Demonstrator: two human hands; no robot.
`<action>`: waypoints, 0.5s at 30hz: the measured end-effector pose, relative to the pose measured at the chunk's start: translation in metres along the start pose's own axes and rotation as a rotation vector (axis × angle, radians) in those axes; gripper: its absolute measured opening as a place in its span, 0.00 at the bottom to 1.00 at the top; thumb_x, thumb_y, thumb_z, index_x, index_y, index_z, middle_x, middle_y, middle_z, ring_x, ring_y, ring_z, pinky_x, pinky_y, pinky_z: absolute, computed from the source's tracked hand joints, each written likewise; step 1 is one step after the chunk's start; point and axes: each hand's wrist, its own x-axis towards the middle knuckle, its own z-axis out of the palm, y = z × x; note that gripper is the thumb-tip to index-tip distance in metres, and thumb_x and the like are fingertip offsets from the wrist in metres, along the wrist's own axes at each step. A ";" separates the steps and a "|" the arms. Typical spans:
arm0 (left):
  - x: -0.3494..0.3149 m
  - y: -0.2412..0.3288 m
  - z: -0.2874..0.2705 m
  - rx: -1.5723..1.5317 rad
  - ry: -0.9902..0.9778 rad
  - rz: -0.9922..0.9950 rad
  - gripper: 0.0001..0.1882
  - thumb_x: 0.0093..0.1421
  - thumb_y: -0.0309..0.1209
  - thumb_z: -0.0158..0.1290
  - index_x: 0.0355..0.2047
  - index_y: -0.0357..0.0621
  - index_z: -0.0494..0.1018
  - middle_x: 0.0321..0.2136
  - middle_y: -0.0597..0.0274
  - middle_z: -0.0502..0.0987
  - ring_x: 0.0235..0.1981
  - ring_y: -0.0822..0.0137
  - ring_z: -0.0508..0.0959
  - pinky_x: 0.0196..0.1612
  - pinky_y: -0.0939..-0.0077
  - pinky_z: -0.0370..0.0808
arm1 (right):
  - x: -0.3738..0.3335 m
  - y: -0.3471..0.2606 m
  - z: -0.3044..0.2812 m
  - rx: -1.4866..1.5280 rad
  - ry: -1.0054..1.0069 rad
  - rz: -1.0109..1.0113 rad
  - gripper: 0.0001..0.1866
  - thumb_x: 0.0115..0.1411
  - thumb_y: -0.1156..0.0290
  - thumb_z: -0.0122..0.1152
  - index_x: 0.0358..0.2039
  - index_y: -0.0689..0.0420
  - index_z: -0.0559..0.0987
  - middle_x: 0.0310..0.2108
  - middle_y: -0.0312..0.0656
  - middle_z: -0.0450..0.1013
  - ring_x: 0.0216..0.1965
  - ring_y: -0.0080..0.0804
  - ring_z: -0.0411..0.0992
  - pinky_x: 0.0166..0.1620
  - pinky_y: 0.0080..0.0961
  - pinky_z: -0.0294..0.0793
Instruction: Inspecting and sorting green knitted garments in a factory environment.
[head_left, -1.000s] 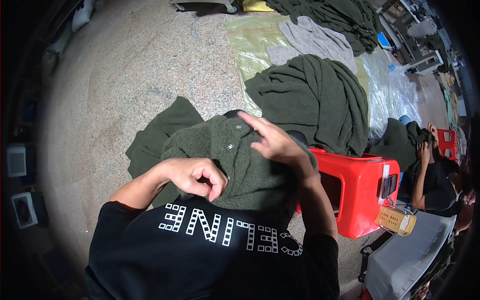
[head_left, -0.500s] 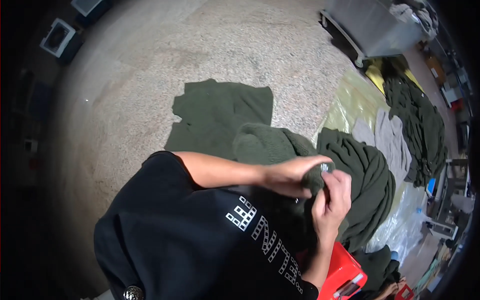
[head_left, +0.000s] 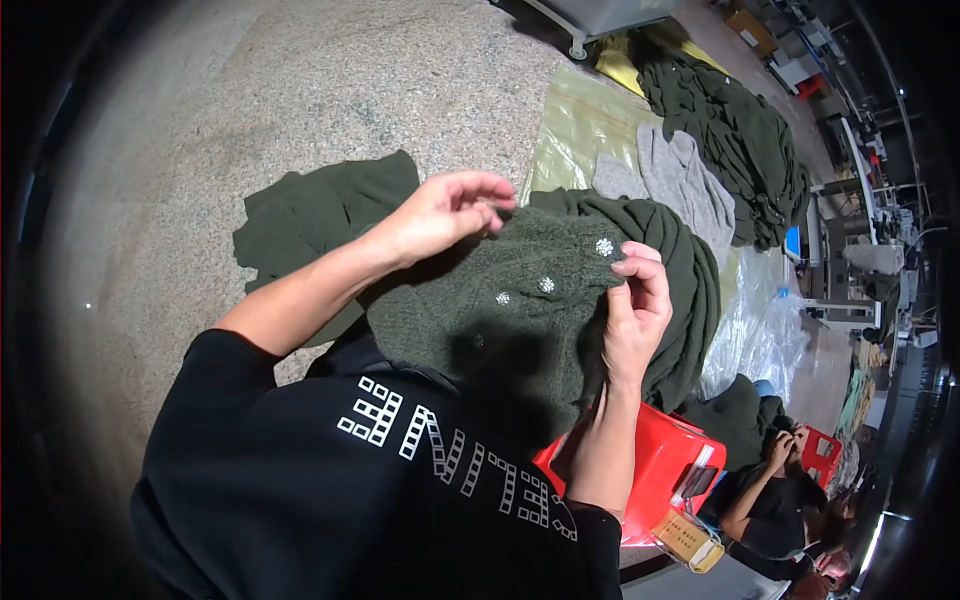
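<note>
A dark green knitted garment [head_left: 430, 310] lies spread across my lap, with several sparkly, silvery flower-shaped buttons [head_left: 546, 285] along it. My right hand [head_left: 636, 325] pinches its right edge between thumb and fingers, just beside the topmost sparkly button [head_left: 604, 247]. Over the garment's far left edge, my left hand [head_left: 445, 217] is raised with its fingers loosely bent and nothing visible in them. Part of the knit is in deep shadow near my body.
Another dark green garment [head_left: 320, 210] lies on the speckled floor. To the right are a dark green heap [head_left: 690, 290], grey knitwear [head_left: 690, 180] and plastic sheeting [head_left: 570, 130]. A red container [head_left: 660, 465] stands by my right forearm. Another person [head_left: 770, 490] sits at lower right.
The garment was bunched between both hands and is now spread out. My left hand has let go and moved left and up; the right holds the edge, higher up. The view has shifted right.
</note>
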 end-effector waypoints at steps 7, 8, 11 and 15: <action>0.029 0.008 0.033 0.138 -0.381 0.170 0.51 0.46 0.43 0.61 0.61 0.37 0.42 0.59 0.43 0.51 0.61 0.57 0.52 0.60 0.69 0.53 | 0.009 -0.014 0.010 0.078 0.034 -0.044 0.07 0.51 0.86 0.49 0.29 0.60 0.71 0.40 0.42 0.66 0.43 0.26 0.64 0.49 0.21 0.60; 0.027 0.004 0.043 0.394 -0.427 0.297 0.55 0.43 0.44 0.63 0.61 0.36 0.41 0.59 0.41 0.50 0.62 0.57 0.50 0.60 0.72 0.51 | 0.009 -0.017 0.014 0.043 0.046 -0.041 0.09 0.48 0.87 0.46 0.28 0.62 0.71 0.38 0.42 0.67 0.41 0.27 0.65 0.47 0.21 0.62; 0.018 -0.011 0.053 0.225 -0.232 -0.276 0.34 0.43 0.33 0.62 0.49 0.35 0.63 0.42 0.53 0.71 0.45 0.64 0.70 0.51 0.70 0.65 | 0.007 -0.016 0.017 -0.093 -0.102 -0.125 0.10 0.49 0.87 0.46 0.31 0.63 0.73 0.37 0.41 0.66 0.39 0.25 0.66 0.43 0.18 0.65; 0.020 0.028 -0.079 -0.066 0.363 -0.167 0.14 0.51 0.39 0.52 0.35 0.46 0.73 0.30 0.64 0.74 0.34 0.71 0.74 0.37 0.75 0.71 | -0.017 0.023 -0.028 0.038 0.078 0.035 0.13 0.53 0.84 0.49 0.41 0.63 0.71 0.39 0.38 0.65 0.38 0.20 0.67 0.40 0.13 0.67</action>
